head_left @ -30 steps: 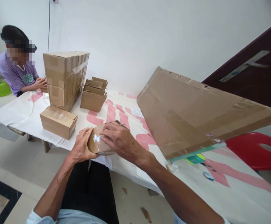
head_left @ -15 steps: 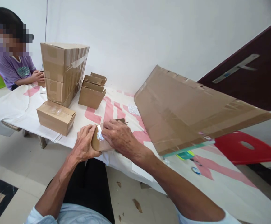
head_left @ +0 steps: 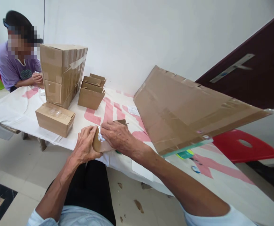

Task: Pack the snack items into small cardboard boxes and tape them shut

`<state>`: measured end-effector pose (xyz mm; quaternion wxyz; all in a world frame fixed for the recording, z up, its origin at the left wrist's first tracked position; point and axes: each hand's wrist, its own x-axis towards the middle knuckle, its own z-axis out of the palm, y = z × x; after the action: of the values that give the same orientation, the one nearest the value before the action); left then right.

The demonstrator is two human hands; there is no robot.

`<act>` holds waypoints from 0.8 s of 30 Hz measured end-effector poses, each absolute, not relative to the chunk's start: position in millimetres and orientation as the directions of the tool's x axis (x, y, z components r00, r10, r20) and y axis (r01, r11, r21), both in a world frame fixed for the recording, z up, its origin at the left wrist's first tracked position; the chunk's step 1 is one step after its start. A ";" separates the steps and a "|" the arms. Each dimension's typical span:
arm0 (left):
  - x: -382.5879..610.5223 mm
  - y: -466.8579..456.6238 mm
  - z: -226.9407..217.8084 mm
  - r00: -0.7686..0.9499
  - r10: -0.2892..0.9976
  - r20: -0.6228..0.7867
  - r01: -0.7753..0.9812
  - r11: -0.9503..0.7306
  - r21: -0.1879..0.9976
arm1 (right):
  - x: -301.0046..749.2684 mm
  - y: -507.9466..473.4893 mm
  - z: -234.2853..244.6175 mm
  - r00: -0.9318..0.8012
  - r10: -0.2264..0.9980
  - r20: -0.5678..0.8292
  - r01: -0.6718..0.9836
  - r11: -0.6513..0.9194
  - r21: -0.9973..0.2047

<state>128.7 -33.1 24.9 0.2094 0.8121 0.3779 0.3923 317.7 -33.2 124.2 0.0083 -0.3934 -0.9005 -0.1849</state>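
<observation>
My left hand (head_left: 87, 143) is wrapped around the left end of a small cardboard box (head_left: 96, 142) at the table's front edge. Over the box's top lies my right hand (head_left: 116, 133), its fingers bent down and pressed together; whatever may be between them is hidden. A shiny whitish patch (head_left: 101, 135), like tape or a label, shows on the box beside these fingers. A brown cardboard flap (head_left: 121, 121) sticks up behind the right hand. Just under the right hand peeks a bit of something green (head_left: 118, 152). To the left sits a closed, taped cardboard box (head_left: 54, 121).
Large taped boxes (head_left: 54, 67) and several open-topped small boxes (head_left: 91, 97) stand farther back on the cloth-covered table (head_left: 12, 106). A big cardboard panel (head_left: 186, 113) leans at right, with a tape roll (head_left: 195, 169) and red stool (head_left: 247, 146) nearby. A co-worker (head_left: 19, 62) sits far left.
My right hand has slid slightly left over the box, and a bit of green now shows beneath it. The view has turned slightly. The co-worker has shifted right.
</observation>
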 end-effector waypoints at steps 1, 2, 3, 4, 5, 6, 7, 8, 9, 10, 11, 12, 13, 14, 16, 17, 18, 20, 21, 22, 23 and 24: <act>128.8 -33.2 25.2 0.407 0.777 0.480 0.449 -0.628 0.635 | 317.2 -32.8 124.3 -0.690 0.707 0.153 0.710 0.623 0.328; 128.8 -33.1 25.5 0.408 0.776 0.481 0.449 -0.630 0.634 | 316.7 -32.7 124.3 -0.692 0.706 0.149 0.708 0.625 0.329; 128.7 -33.0 25.7 0.409 0.775 0.482 0.450 -0.631 0.632 | 316.2 -32.9 124.2 -0.695 0.704 0.149 0.705 0.626 0.332; 128.7 -32.9 25.8 0.410 0.774 0.483 0.451 -0.632 0.631 | 315.8 -33.3 124.1 -0.697 0.701 0.151 0.703 0.627 0.337; 128.7 -32.7 25.8 0.410 0.773 0.484 0.452 -0.633 0.629 | 315.6 -33.7 123.9 -0.700 0.697 0.155 0.700 0.627 0.342; 128.7 -32.5 25.8 0.410 0.772 0.485 0.452 -0.634 0.627 | 315.5 -34.2 123.8 -0.701 0.695 0.159 0.699 0.625 0.348; 128.8 -32.3 25.7 0.411 0.772 0.486 0.453 -0.635 0.625 | 315.4 -34.6 123.7 -0.701 0.694 0.162 0.698 0.623 0.353; 128.9 -32.0 25.7 0.410 0.771 0.487 0.454 -0.636 0.624 | 315.4 -34.8 123.6 -0.700 0.694 0.166 0.699 0.620 0.356; 129.0 -31.7 25.8 0.409 0.771 0.488 0.456 -0.636 0.623 | 315.3 -34.9 123.6 -0.698 0.697 0.168 0.701 0.616 0.358; 129.1 -31.4 25.9 0.408 0.772 0.488 0.458 -0.635 0.622 | 315.3 -34.9 123.6 -0.695 0.699 0.167 0.704 0.613 0.360; 129.1 -31.1 26.2 0.406 0.774 0.486 0.461 -0.633 0.622 | 315.3 -34.8 123.6 -0.693 0.702 0.164 0.704 0.610 0.363; 129.1 -30.8 26.5 0.406 0.775 0.484 0.463 -0.631 0.622 | 315.4 -34.8 123.4 -0.694 0.702 0.159 0.702 0.610 0.367; 129.0 -30.6 26.9 0.408 0.776 0.482 0.464 -0.630 0.622 | 315.7 -34.7 122.9 -0.695 0.701 0.156 0.700 0.612 0.370; 128.9 -30.5 27.4 0.411 0.776 0.478 0.466 -0.630 0.622 | 316.2 -34.8 122.3 -0.696 0.700 0.159 0.700 0.612 0.368; 128.5 -30.6 28.1 0.417 0.777 0.471 0.469 -0.628 0.621 | 317.8 -35.8 120.9 -0.692 0.696 0.191 0.712 0.614 0.341; 128.3 -30.8 28.4 0.418 0.778 0.468 0.472 -0.627 0.620 | 318.9 -36.8 120.5 -0.687 0.692 0.222 0.722 0.618 0.310; 128.0 -31.0 28.5 0.419 0.779 0.465 0.474 -0.625 0.620 | 320.1 -38.3 120.8 -0.681 0.686 0.258 0.732 0.628 0.263; 127.3 -31.3 28.5 0.418 0.784 0.459 0.480 -0.620 0.621 | 323.1 -42.8 124.1 -0.654 0.675 0.341 0.741 0.662 0.111; 126.7 -31.1 28.5 0.416 0.787 0.457 0.482 -0.616 0.623 | 325.1 -45.9 127.3 -0.627 0.677 0.385 0.737 0.676 0.012; 125.9 -30.6 28.4 0.414 0.789 0.454 0.483 -0.613 0.626 | 327.8 -49.4 131.5 -0.586 0.690 0.426 0.729 0.678 -0.095; 124.5 -29.7 28.3 0.412 0.792 0.451 0.483 -0.609 0.629 | 331.5 -53.2 136.2 -0.533 0.710 0.461 0.718 0.667 -0.199; 122.7 -28.4 28.1 0.413 0.793 0.448 0.480 -0.607 0.633 | 336.4 -57.2 141.1 -0.471 0.734 0.489 0.705 0.647 -0.291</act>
<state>122.7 -28.4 28.1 0.2085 0.8142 0.3910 0.3752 336.4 -57.2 141.1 0.2974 -0.4197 -0.8572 0.0243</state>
